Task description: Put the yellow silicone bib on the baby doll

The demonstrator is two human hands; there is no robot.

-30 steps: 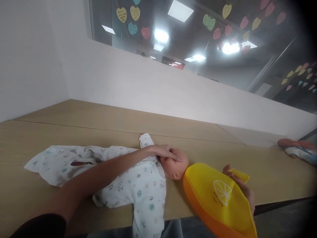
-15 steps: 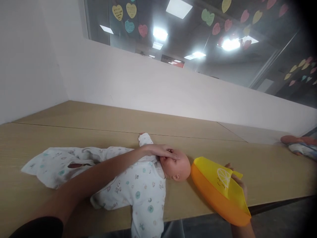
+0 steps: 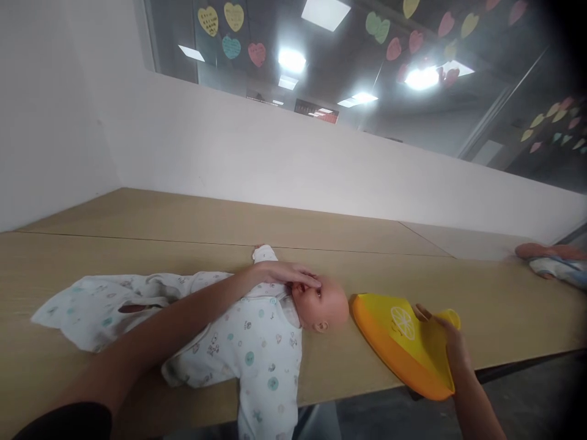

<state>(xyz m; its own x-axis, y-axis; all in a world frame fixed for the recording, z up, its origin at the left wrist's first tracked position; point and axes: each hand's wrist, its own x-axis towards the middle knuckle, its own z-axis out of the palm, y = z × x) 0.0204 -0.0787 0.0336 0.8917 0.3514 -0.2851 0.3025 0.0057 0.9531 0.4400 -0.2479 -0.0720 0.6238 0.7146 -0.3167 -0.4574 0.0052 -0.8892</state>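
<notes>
A baby doll (image 3: 320, 304) in a white printed sleepsuit (image 3: 250, 342) lies on its back across the table, its bald head to the right. My left hand (image 3: 287, 273) rests over the doll's mouth and cheek, fingers stretched out and grasping nothing. To the right of the head, my right hand (image 3: 447, 327) grips a yellow bib (image 3: 389, 315) with an orange rim and a white lemon-slice print. The bib's left end is close to the doll's head, with a small gap between them. Some fingers of my right hand are hidden by the bib.
The wooden table (image 3: 183, 214) meets a white wall (image 3: 257, 146) at the back. Another doll (image 3: 557, 260) lies at the far right. Above the wall is a glass window with heart-shaped notes (image 3: 233, 16). The table's front edge runs below the bib.
The bib has turned and flattened in my right hand, its lower end rising, and more of the right forearm shows. My left hand has slid slightly down the doll's face, uncovering an eye.
</notes>
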